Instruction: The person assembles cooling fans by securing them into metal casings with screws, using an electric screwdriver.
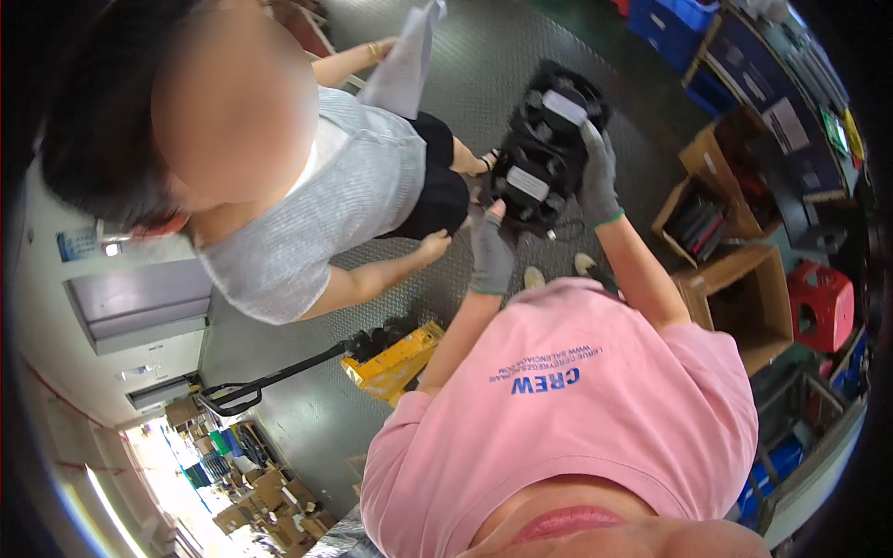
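Between my gloved hands is a black dual-fan unit [542, 153], its two round fans side by side in one frame. A pale label [527, 183] sits on the hub of the nearer fan and another label [564, 107] on the farther one. My left hand [492, 249], in a grey glove with bare fingertips, grips the unit's near left edge with the thumb on top. On the right side, my right hand [600, 172] holds the frame, fingers along its edge. A short cable with a light connector [552, 234] hangs at the near edge. The undersides of both hands are hidden.
Another person in a grey cardigan [344, 177] stands close on the left, holding white papers [400, 70]. A yellow pallet jack [395, 361] is at the lower left. Cardboard boxes [744, 302], a red stool [820, 304] and a blue crate [672, 33] line the right.
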